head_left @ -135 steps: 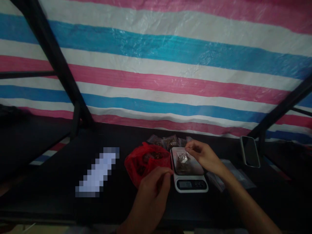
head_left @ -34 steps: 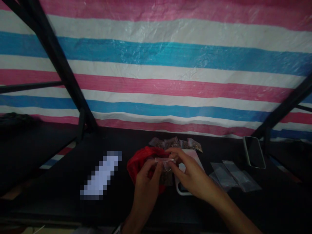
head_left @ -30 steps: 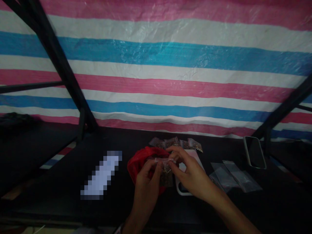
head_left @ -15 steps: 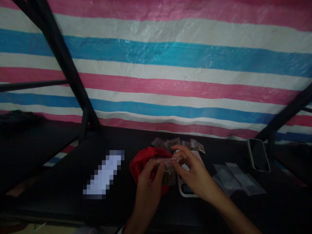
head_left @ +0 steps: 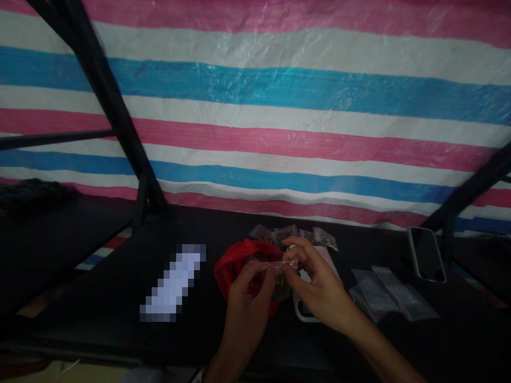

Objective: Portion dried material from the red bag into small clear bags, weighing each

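Observation:
A small clear zip bag [head_left: 282,284] with something brownish inside hangs between both hands by its top strip. My left hand [head_left: 250,292] pinches the strip between thumb and fingers. The right end of the same strip is pinched by my right hand [head_left: 313,282]. Behind and below the bag lies a red plastic bag [head_left: 231,263], partly covered by my left hand. A white-edged, phone-shaped object [head_left: 333,260] lies under my right hand, which hides much of it. Several filled small bags [head_left: 325,238] lie just beyond the hands.
Flat clear bags [head_left: 375,292] lie on the black table [head_left: 191,340] at the right, with a phone [head_left: 427,255] behind them. A pixelated whitish strip [head_left: 173,284] is on the left. Black frame bars [head_left: 115,111] and a striped sheet [head_left: 279,138] stand behind.
My left hand has slid slightly right along the strip of the small bag, closer to my right hand. The whole view has shifted a little.

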Motion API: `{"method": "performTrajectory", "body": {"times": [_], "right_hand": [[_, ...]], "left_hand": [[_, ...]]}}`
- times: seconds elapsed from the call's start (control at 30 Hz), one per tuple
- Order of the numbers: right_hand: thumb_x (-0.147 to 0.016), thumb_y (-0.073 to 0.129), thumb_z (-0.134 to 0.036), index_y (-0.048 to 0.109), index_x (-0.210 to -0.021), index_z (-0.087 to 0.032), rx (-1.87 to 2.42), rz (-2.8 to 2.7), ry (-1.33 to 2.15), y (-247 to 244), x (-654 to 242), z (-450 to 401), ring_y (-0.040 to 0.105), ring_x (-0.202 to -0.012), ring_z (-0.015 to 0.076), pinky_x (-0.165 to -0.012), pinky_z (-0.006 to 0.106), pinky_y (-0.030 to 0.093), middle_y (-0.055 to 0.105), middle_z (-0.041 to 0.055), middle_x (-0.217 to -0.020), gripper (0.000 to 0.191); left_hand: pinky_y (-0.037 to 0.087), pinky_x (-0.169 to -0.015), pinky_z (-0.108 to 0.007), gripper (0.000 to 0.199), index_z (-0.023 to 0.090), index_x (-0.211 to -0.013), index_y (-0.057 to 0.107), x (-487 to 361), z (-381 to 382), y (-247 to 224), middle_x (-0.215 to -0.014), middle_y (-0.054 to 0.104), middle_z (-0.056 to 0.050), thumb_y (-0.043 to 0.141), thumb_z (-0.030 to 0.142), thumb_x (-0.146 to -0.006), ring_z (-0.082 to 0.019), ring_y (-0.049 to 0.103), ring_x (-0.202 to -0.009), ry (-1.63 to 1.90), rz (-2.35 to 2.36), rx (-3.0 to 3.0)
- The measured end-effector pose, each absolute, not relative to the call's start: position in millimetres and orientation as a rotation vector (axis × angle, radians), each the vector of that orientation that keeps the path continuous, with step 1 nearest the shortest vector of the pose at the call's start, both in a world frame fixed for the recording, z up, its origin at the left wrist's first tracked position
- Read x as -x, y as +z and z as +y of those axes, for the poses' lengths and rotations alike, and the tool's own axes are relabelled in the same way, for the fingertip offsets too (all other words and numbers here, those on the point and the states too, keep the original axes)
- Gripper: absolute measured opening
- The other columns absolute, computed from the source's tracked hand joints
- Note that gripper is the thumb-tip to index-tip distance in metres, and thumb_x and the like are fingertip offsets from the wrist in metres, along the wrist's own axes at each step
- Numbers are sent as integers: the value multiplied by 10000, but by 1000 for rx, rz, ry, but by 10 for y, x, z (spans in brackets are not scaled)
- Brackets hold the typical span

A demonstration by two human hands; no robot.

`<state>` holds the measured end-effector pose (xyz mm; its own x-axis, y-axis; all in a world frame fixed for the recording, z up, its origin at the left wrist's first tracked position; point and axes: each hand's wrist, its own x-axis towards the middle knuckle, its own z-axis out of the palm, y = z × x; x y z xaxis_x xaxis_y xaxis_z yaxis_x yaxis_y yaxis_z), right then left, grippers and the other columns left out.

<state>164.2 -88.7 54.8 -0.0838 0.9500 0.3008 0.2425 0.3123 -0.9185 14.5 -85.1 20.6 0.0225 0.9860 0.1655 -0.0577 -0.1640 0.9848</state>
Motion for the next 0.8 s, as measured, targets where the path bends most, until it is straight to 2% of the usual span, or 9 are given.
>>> {"method": "performTrajectory", "body": {"times": [0.2,0.3,0.4,0.5,0.6,0.7,0.8], "right_hand": [[-928,638,-257,550,-1104,-262,1138,-1568,855,569,-1658,-901,596,-762,149,-709,264,484,625,-27,-841,197],[-926,656,-308,566,-1156,-259,1179,-1607,829,561,-1871,-802,612,-717,153,-663,269,482,664,-21,-832,252],[-866,690,-363,592,-1130,-247,1261,-1533,694,465,-2211,-632,654,-700,174,-648,288,508,687,-13,-802,305],[-816,683,-405,631,-1088,-242,1407,-1531,608,317,-2511,-492,684,-662,206,-624,326,546,714,-6,-747,321],[-785,690,-407,691,-1020,-237,1475,-1533,470,208,-2677,-424,729,-806,253,-762,401,583,771,51,-866,290],[-801,664,-412,720,-1019,-233,1528,-1485,273,189,-2777,-393,711,-1035,295,-978,475,533,778,110,-1093,287],[-845,579,-430,725,-1031,-209,1578,-1425,138,223,-2886,-383,701,-1047,311,-1003,506,512,765,140,-1104,324]], "left_hand": [[491,-963,-339,174,235,-834,761,-149,-861,170,-951,755,-45,671,363,-910,-227,681,-955,1274,1034,-1367],[438,-1094,-378,199,258,-1039,777,-168,-864,115,-1144,745,-57,644,365,-937,-247,657,-1146,1280,1085,-1405],[402,-1157,-428,365,270,-1287,680,-168,-865,70,-1300,696,-72,574,439,-981,-263,604,-1288,1289,1189,-1365],[409,-1159,-450,412,248,-1266,657,-143,-862,83,-1343,678,-87,469,514,-1014,-270,595,-1311,1304,1235,-1343],[400,-1166,-482,438,236,-1206,664,-113,-856,134,-1306,690,-95,438,551,-1001,-281,617,-1267,1306,1274,-1297],[411,-1140,-508,462,231,-1178,664,-99,-854,168,-1247,699,-98,437,581,-979,-292,634,-1200,1312,1299,-1278],[435,-1093,-510,467,223,-1135,668,-99,-856,175,-1205,704,-104,432,590,-968,-296,642,-1140,1336,1309,-1270]]}}
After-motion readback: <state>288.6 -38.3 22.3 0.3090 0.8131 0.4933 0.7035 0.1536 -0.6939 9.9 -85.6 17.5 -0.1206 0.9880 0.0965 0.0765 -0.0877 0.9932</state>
